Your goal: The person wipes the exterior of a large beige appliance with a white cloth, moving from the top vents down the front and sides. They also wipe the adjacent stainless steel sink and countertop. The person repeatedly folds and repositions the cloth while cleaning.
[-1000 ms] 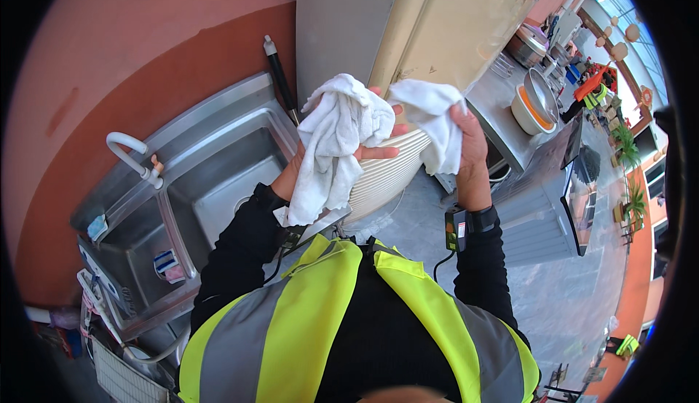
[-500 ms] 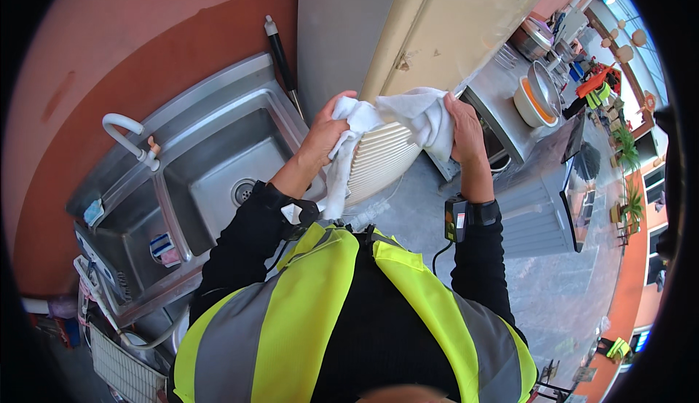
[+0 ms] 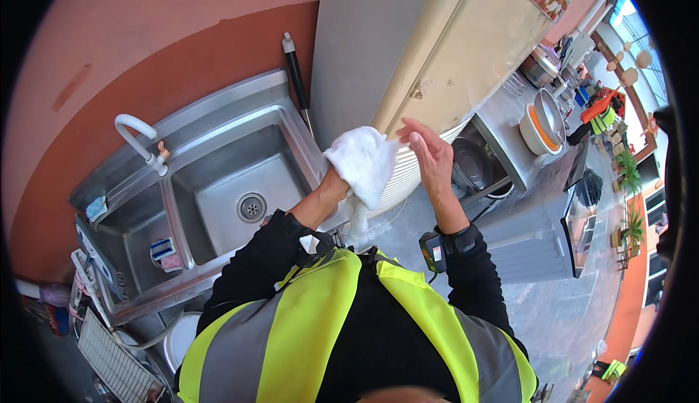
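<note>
A white towel (image 3: pixel 362 163) is draped over my left hand (image 3: pixel 335 187), hiding its fingers; the hand holds the towel up, and one end hangs down below the wrist. Just to the right, my right hand (image 3: pixel 431 157) is raised with fingers stretched out and nothing in them. Its fingertips are close to the towel's right edge and slightly blurred. Behind both hands is a cream ribbed surface (image 3: pixel 409 182), partly covered by the towel and the right hand.
To the left stands a steel double-basin sink (image 3: pixel 169 206) with a white curved faucet (image 3: pixel 138 128). A tall cream cabinet (image 3: pixel 466 46) rises ahead, with a black-handled pole (image 3: pixel 295 75) beside it. On the right, a steel counter (image 3: pixel 502 123) carries bowls (image 3: pixel 535 137).
The towel was stretched between both hands. My right hand has let go of it, and the towel now lies over my left hand. The view has shifted slightly.
</note>
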